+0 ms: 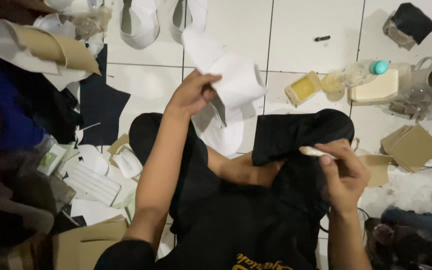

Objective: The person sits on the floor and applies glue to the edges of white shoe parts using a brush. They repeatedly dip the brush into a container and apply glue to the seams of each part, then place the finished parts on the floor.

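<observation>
On white floor tiles [236,30], scattered scraps [96,185].

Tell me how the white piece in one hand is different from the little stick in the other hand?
The white sheet in the left hand is wide, thin and curled; the pale stick in the right hand is narrow and straight. The white sheet is held up over the tiled floor; the pale stick lies against black fabric. Both are light in colour and pinched by fingers.
</observation>
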